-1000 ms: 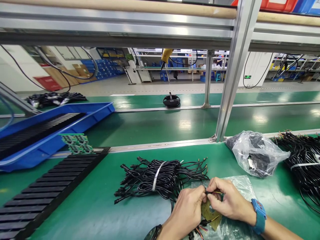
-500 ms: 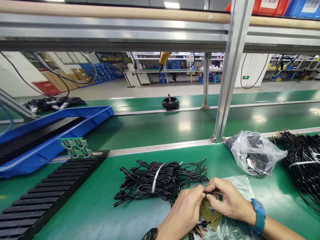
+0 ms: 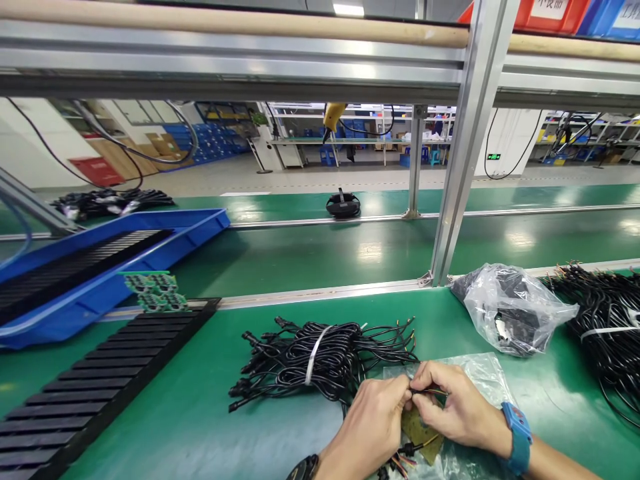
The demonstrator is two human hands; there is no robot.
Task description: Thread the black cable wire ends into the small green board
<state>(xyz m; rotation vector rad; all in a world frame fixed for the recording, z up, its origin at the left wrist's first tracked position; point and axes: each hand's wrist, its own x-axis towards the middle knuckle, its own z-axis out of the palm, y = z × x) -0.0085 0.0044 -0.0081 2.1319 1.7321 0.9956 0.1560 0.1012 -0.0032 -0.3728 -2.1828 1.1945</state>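
My left hand [image 3: 373,419] and my right hand [image 3: 460,405] meet fingertip to fingertip, both pinching a thin black cable [image 3: 436,391] whose bare coloured wire ends point right. The pinched section itself is mostly hidden by my fingers. Beneath them lie a yellowish-brown flat piece [image 3: 431,448] and a clear plastic sheet or bag [image 3: 483,365]. Several short leads with coloured wires [image 3: 403,461] rest by my left wrist, partly covered. Just beyond my left hand is a bundle of black cables [image 3: 333,357], tied with a white band, connectors pointing left.
A black slotted rack [image 3: 95,387] holds green circuit boards [image 3: 159,291] at its far end. Behind it sits a blue tray [image 3: 200,230]. To the right are a clear bag of black parts [image 3: 515,313] and another cable bundle [image 3: 607,333]. A metal post [image 3: 460,147] rises behind the hands.
Both hands stay at nearly the same spot, with small finger shifts on the cable; its wire ends now show a little more along the right fingers. The camera view has shifted slightly.
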